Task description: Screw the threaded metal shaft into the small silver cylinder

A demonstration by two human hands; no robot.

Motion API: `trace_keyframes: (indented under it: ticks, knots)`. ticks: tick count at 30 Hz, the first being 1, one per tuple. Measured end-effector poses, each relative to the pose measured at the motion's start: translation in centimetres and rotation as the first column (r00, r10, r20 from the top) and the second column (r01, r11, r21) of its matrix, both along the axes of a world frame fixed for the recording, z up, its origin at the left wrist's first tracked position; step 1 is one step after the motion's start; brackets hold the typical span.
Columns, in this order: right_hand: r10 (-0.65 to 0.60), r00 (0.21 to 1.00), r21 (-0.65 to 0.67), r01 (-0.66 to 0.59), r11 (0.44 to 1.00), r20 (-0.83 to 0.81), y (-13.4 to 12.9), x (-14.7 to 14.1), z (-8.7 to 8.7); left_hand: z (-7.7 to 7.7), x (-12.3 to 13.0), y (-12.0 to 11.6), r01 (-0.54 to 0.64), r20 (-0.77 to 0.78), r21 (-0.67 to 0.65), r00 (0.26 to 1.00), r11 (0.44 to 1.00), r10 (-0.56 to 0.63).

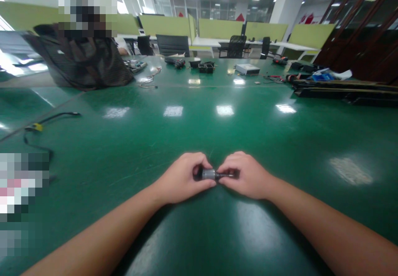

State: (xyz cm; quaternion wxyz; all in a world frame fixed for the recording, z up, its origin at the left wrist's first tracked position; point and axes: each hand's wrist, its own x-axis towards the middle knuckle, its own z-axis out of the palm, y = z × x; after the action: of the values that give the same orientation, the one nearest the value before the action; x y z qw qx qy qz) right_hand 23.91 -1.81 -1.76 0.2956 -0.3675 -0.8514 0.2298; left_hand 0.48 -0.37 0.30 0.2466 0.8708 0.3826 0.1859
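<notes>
Low over the glossy green tabletop [199, 135], a small cylindrical metal part [208, 174] lies sideways between both hands. My left hand [188, 176] is closed round its wider grey and dark body, thumb and fingers on either side. My right hand [245, 175] pinches the thin dark shaft [225, 175] at the part's right end. The two hands are close together, fingertips nearly meeting. Fingers and palms hide the outer ends of the part.
A dark bag [90, 60] stands at the back left. A black cable [59, 116] lies at the left. Along the far side are black holders [205, 67], a silver box [247, 69] and a power tool [280, 60]. Long dark strips [342, 91] lie at the right.
</notes>
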Motion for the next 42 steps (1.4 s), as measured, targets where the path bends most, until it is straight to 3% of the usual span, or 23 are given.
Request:
trace_keyframes:
  ticks: [29,42]
  knots:
    - [-0.017,0.999,0.002,0.017,1.000,0.038,-0.1,0.6,0.3,0.1,0.0,0.0,0.015,0.004,-0.018,1.000,1.000,-0.015]
    - [-0.026,0.995,-0.042,0.030,0.999,0.092,0.8,3.0,1.0,0.2,0.0,0.0,0.007,0.002,-0.022,1.000,1.000,-0.007]
